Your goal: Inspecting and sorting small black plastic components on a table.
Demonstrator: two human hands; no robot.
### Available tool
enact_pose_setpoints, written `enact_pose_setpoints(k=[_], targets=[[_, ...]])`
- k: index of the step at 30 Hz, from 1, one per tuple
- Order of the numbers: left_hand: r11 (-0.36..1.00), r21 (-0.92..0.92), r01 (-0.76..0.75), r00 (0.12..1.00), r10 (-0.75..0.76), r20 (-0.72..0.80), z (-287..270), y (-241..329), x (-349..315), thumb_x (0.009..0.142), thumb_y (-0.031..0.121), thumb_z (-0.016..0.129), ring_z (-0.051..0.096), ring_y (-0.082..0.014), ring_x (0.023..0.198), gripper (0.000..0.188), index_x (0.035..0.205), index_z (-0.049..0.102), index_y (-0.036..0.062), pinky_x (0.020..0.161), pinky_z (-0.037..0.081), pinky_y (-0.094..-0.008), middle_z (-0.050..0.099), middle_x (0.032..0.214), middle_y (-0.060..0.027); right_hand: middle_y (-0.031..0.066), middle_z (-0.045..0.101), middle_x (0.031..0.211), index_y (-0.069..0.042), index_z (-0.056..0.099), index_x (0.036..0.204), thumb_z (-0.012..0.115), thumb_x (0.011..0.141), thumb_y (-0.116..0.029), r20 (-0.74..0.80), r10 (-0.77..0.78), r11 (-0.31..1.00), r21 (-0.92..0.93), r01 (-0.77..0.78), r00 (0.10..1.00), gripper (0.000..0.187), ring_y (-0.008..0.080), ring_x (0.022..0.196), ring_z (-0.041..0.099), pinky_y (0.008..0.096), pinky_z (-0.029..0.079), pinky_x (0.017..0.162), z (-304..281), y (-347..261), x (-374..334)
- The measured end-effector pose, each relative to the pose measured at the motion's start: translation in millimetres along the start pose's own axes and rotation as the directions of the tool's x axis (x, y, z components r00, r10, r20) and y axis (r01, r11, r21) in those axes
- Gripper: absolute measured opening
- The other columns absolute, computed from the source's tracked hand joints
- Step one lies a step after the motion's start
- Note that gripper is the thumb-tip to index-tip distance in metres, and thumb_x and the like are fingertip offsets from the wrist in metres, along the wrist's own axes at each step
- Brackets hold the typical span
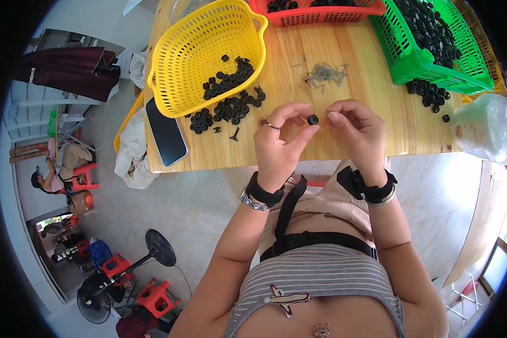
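My left hand [280, 142] pinches a small round black piece with a hole in its middle [313, 119] between thumb and fingertips. Close beside it, my right hand [359, 128] has its thumb and forefinger pressed together; anything between them is too small to make out. Both hands are just above the near edge of the wooden table [287, 56]. Beyond them lies a loose heap of thin silvery screws [327, 74]. More black pieces [234, 108] are piled on the wood to the left of my left hand, with a single black part with a stem [235, 134] lying apart.
A yellow basket [188, 53] with black pieces stands left, beside a dark-screened phone [166, 135]. At the back is a red basket [315, 17]. Right are a green basket [456, 79] full of black parts, spilled black parts [428, 93] and a clear plastic bag [484, 127].
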State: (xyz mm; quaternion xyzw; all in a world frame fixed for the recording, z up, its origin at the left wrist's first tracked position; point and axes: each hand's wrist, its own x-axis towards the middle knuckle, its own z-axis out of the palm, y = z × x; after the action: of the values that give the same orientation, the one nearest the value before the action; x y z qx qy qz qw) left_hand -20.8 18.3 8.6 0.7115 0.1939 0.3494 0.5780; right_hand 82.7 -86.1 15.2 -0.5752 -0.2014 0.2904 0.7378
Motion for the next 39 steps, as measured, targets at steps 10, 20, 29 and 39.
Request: enact_pose_setpoints(k=[10, 20, 29, 39], targets=[[0.996, 0.086, -0.014, 1.0, 0.014, 0.004, -6.0, -2.1, -2.9, 0.073, 0.003, 0.071, 0.057, -0.0117, 0.074, 0.02, 0.091, 0.062, 0.0021, 0.069, 0.046, -0.0238, 0.064, 0.084, -0.0038, 0.0046, 0.061, 0.072, 0.001, 0.061, 0.083, 0.066, 0.081, -0.006, 0.08, -0.172, 0.925, -0.33, 0.189, 0.982, 0.009, 0.0093, 0.066, 0.057, 0.0225, 0.045, 0.062, 1.5, 5.2, -2.0], [0.996, 0.085, 0.018, 0.999, -0.021, 0.041, -6.9, 2.7, -3.2, 0.074, -0.002, 0.068, 0.055, -0.0102, 0.079, 0.018, 0.091, 0.063, 0.0, 0.074, 0.044, -0.0225, 0.063, 0.087, -0.0033, 0.0036, 0.06, 0.069, 0.001, 0.06, 0.08, 0.067, 0.08, -0.005, 0.063, -0.138, 0.911, -0.383, 0.152, 0.988, 0.009, 0.0082, 0.062, 0.054, 0.0215, 0.043, 0.057, 0.9, 5.9, -2.1], [0.974, 0.158, -0.162, 0.986, 0.156, 0.055, -6.8, 3.0, -0.5, 0.072, 0.003, 0.071, 0.058, -0.0153, 0.071, 0.019, 0.09, 0.065, 0.0046, 0.065, 0.047, -0.025, 0.064, 0.083, -0.0056, -0.0003, 0.056, 0.067, 0.0, 0.06, 0.079, 0.069, 0.077, -0.004, 0.135, -0.097, 0.954, -0.27, 0.131, 0.986, 0.01, 0.0056, 0.063, 0.048, 0.0203, 0.039, 0.056, -1.6, 7.6, -0.4], [0.994, 0.112, -0.001, 0.994, -0.011, 0.11, -8.5, -1.5, -3.7, 0.077, 0.002, 0.069, 0.059, -0.0093, 0.077, 0.016, 0.092, 0.065, 0.0015, 0.07, 0.046, -0.0221, 0.065, 0.083, -0.0036, -0.0017, 0.056, 0.072, -0.001, 0.057, 0.083, 0.068, 0.078, -0.003, 0.161, -0.079, 0.934, -0.333, 0.13, 0.984, 0.012, 0.0062, 0.067, 0.049, 0.0205, 0.041, 0.062, 0.0, 2.5, -2.0]])
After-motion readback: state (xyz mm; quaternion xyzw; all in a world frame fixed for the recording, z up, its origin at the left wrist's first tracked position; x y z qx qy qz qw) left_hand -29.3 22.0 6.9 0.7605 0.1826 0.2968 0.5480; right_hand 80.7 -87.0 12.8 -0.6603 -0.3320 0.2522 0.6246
